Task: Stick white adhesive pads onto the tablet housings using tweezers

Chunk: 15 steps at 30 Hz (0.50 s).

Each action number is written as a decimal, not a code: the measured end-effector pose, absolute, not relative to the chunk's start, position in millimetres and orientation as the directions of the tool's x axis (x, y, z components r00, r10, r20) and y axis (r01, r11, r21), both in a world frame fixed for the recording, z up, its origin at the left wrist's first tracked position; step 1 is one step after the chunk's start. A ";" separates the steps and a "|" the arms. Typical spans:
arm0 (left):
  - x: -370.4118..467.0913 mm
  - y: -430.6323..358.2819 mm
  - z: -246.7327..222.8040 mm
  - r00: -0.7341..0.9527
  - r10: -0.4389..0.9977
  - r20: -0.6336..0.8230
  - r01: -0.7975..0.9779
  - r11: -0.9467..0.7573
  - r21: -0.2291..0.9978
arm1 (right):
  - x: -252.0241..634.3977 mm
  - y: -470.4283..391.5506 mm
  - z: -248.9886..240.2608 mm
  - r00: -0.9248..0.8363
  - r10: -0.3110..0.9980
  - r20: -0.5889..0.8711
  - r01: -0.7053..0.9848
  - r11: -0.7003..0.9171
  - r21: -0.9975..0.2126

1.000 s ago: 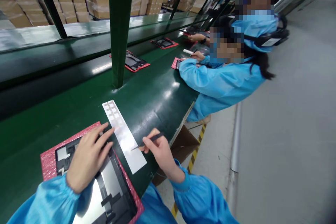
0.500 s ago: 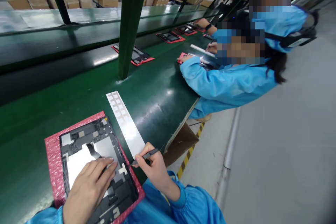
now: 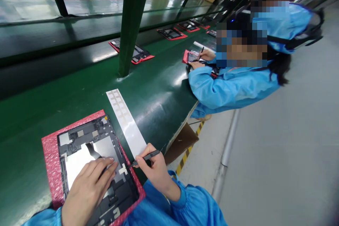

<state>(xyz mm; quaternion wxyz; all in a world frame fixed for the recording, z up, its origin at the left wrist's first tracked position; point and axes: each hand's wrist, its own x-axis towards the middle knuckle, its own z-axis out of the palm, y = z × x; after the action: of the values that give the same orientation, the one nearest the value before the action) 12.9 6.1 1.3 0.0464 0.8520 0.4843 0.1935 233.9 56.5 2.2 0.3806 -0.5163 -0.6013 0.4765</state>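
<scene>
An opened tablet (image 3: 106,183) with dark inner parts and silvery plates lies on a pink bubble-wrap sheet (image 3: 51,169) in front of me. Flat across its middle rests my left hand (image 3: 91,183), fingers stretched out, hiding part of the plates. A black flex cable (image 3: 92,151) shows just above those fingers. My right hand (image 3: 153,166) pinches dark tweezers (image 3: 150,155) like a pen. Their tip reaches a small pale cross-shaped sticker (image 3: 123,169) near the tablet's right edge. Beside the tablet, partly under my right hand, lies a white strip (image 3: 127,123) bearing rows of grey stickers.
A green post (image 3: 132,24) rises from the green bench (image 3: 87,95). Behind it lies another opened tablet (image 3: 140,53) on pink wrap. To the right, a co-worker in a blue smock (image 3: 227,88) works at the same bench. Below its edge is a cardboard box (image 3: 182,143).
My hands, tweezers and the tablet hold nearly the same pose; the view has shifted slightly. The co-worker's hands have come together over their tablet, one with a thin dark tool.
</scene>
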 end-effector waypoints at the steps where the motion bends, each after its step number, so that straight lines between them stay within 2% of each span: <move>1: 12.9 6.3 1.3 0.456 0.842 0.286 0.807 -0.527 0.266 | 234.0 56.5 2.4 -0.176 0.984 -0.033 0.265 0.015 -0.964; 11: 13.5 4.8 -0.5 0.451 0.847 0.281 0.814 -0.519 0.259 | 234.9 55.9 1.8 -0.189 0.981 -0.053 0.317 0.010 -0.948; 15: 11.1 3.2 -0.6 0.463 0.852 0.245 0.829 -0.514 0.222 | 234.8 57.6 4.3 -0.198 0.978 -0.064 0.321 0.003 -0.947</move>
<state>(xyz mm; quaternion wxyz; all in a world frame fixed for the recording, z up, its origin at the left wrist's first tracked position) 11.1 3.2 -0.6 0.0355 0.8544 0.4918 0.1638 234.8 57.6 4.3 0.3500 -0.5277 -0.6155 0.4692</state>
